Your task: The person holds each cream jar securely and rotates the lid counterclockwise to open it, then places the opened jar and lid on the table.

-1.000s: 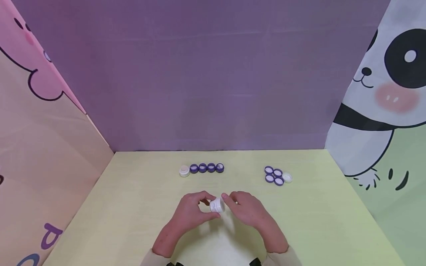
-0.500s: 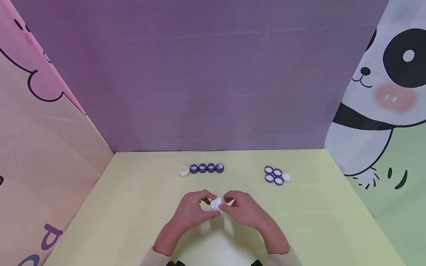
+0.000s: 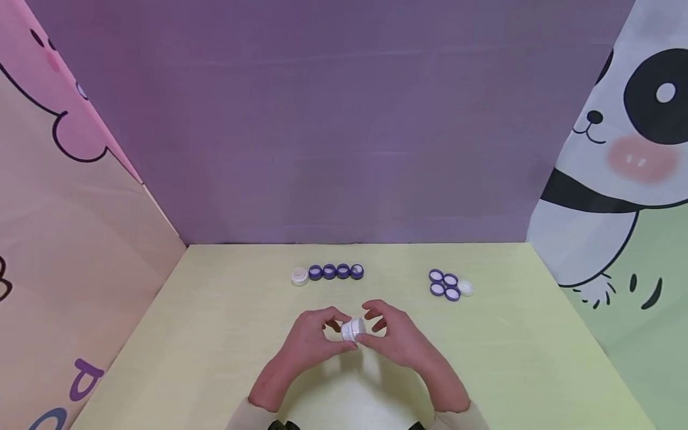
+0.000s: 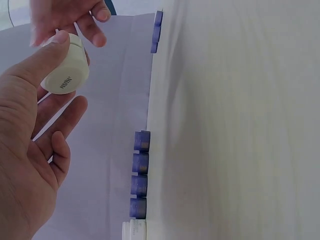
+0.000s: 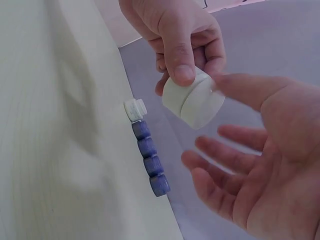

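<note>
A small white screw-lid jar (image 3: 352, 329) is held on its side above the table, its printed bottom turned toward the left wrist camera. My left hand (image 3: 313, 339) pinches the jar body between thumb and fingers. The lid (image 5: 205, 104) sits on the jar and faces my right hand (image 3: 396, 335). That hand's thumb is at the lid's edge, while its other fingers are spread loosely apart from it. In the right wrist view, the right fingers (image 5: 227, 155) are loosely bent with nothing between them.
Behind the hands, several purple jars (image 3: 335, 272) stand in a row without lids, with a lidless white jar (image 3: 300, 276) at the left end. To the right lie several purple lids (image 3: 444, 284) and a white lid (image 3: 465, 288). A purple curtain (image 3: 355, 131) backs the table.
My right hand first came onto the lid with thumb and fingers, then its fingers lifted away and spread. The left hand keeps its pinch on the jar, nearly unmoved.
</note>
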Demonstrator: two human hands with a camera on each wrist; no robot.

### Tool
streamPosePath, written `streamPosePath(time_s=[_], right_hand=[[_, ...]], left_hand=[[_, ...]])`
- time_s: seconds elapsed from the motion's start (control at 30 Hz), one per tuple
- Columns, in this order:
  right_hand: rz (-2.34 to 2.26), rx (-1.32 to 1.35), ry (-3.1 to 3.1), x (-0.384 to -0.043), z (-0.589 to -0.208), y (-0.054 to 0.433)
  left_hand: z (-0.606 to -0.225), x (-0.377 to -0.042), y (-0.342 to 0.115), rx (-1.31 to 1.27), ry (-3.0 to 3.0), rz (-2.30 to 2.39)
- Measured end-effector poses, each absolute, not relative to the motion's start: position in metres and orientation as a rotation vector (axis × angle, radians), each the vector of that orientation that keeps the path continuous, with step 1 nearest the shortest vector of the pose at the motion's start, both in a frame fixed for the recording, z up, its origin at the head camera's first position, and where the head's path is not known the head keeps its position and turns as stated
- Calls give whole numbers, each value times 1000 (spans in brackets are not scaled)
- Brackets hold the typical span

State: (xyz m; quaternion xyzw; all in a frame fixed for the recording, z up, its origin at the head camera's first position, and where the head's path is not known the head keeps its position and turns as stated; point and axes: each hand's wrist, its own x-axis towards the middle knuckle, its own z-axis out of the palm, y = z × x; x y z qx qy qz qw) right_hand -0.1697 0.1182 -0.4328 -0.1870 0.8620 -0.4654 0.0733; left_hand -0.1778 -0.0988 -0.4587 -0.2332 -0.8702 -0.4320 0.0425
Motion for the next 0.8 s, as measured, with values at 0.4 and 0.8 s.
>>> streamPosePath(time_s=[0.4, 0.8], right_hand=[[-1084, -311, 2766, -170, -432, 117], [-1242, -380, 2738, -171, -438, 118]], left_hand=[[-462, -180, -97, -694, -2700, -1333], [-468, -180, -94, -730, -2657, -1363]])
